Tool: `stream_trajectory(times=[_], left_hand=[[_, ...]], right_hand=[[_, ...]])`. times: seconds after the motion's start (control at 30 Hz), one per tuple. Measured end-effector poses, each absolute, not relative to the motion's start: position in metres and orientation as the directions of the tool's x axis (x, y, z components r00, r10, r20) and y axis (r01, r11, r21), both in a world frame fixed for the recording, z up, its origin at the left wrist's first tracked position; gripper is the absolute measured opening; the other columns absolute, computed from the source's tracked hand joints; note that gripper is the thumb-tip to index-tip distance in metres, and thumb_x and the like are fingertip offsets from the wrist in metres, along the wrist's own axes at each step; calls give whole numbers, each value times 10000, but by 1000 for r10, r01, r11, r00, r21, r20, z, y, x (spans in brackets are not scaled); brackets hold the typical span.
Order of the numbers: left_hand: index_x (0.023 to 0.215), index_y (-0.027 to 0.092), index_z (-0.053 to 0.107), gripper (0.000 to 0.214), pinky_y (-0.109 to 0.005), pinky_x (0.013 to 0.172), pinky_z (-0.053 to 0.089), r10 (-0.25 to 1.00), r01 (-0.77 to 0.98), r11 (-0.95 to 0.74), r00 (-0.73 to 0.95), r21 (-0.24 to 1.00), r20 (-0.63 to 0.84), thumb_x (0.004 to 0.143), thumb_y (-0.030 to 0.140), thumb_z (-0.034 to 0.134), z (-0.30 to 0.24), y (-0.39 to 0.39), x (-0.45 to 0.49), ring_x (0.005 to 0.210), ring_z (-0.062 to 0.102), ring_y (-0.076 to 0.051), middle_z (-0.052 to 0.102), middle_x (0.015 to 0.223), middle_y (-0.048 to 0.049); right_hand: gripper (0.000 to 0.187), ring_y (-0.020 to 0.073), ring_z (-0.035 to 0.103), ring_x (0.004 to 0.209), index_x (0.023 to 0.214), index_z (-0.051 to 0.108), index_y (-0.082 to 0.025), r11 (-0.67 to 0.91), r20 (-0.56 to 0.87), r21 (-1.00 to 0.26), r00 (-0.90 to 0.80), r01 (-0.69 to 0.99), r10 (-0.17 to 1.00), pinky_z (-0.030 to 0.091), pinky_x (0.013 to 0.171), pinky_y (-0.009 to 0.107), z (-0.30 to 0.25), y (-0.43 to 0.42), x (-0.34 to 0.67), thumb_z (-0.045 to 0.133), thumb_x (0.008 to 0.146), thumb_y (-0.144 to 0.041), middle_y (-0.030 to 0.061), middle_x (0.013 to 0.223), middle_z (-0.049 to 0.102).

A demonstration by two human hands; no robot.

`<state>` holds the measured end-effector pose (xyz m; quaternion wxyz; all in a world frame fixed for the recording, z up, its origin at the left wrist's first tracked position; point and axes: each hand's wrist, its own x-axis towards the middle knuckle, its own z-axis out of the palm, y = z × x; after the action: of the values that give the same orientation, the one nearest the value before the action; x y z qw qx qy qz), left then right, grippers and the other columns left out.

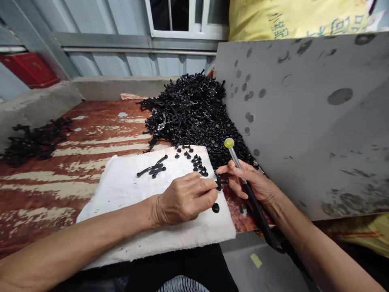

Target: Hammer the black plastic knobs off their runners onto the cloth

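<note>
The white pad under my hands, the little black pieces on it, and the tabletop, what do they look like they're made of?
White pad: likely felt or thick fabric, matte, with a soft fuzzy front edge. Small black pieces: probably moulded plastic or rubber, all alike with a slight sheen. Tabletop: looks like wood, with reddish-brown paint worn to pale streaks. The left hand and right hand pinch one black piece.

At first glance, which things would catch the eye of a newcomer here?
The big heap of black plastic parts at the back of the worn red table. In front, on a white cloth, the left hand pinches a small black piece; the right hand holds a yellow-tipped tool.
</note>
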<state>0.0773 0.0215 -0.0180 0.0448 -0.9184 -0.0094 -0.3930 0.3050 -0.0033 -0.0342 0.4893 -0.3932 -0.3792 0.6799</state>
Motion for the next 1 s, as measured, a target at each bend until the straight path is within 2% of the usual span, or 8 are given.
stream_trajectory(times=[0.17,0.27,0.37,0.5,0.63,0.73,0.83,1.0], left_hand=[[859,173,568,143,-265,651,541,505,168,-846,558,506,659,854,83,457,-19,12,89,750,639,-138,667,826,-63],[814,171,565,59,-265,590,532,847,203,-403,452,892,280,846,219,551,-15,7,94,609,635,-128,649,694,-25],[820,172,563,145,-275,610,541,901,104,-9,431,994,-37,818,310,607,-15,4,92,578,643,-132,639,600,-3],[839,171,560,232,-308,674,553,874,47,168,456,985,-171,804,392,625,-17,-3,79,649,659,-140,655,685,-22],[998,193,516,241,-345,695,537,938,295,-163,343,941,55,814,331,588,-8,-8,60,835,649,-185,655,991,-88],[1029,193,512,225,-418,768,493,822,578,-566,448,588,352,830,288,559,2,-11,53,921,586,-233,635,1050,-116],[866,180,536,117,-464,778,433,638,615,-769,719,174,275,899,258,456,6,-13,53,840,562,-248,644,868,-100],[857,179,539,133,-419,749,403,633,622,-771,772,136,62,882,152,411,6,-5,58,663,563,-193,615,673,-27]], right_hand=[[297,145,649,622,862,552,-205,-227,-109,-898,-310,-376,944,504,352,199,-34,-11,306,787,704,-293,48,962,705],[256,131,651,614,861,574,-200,-204,-83,-913,-326,-354,942,517,379,191,-34,-16,300,777,721,-265,31,920,688],[260,88,586,454,849,557,-195,-227,-130,-935,-333,-272,934,510,394,194,-33,-19,290,769,734,-291,-3,734,679],[277,82,521,381,828,530,-195,-220,-181,-967,-266,-127,947,482,387,188,-25,-23,274,744,746,-351,-52,501,596],[249,77,483,366,831,521,-206,-212,-200,-977,-245,-27,949,445,358,178,-11,-30,264,705,758,-357,-65,475,568],[211,62,444,347,817,500,-211,-191,-195,-981,-237,40,952,405,341,154,-8,-33,255,666,780,-334,-75,452,543],[202,58,417,335,817,490,-211,-167,-178,-984,-282,65,943,397,333,155,-10,-32,244,640,786,-343,-87,434,516],[223,70,435,339,823,504,-209,-149,-156,-988,-267,46,951,414,325,171,-11,-28,234,648,770,-370,-84,447,516]])
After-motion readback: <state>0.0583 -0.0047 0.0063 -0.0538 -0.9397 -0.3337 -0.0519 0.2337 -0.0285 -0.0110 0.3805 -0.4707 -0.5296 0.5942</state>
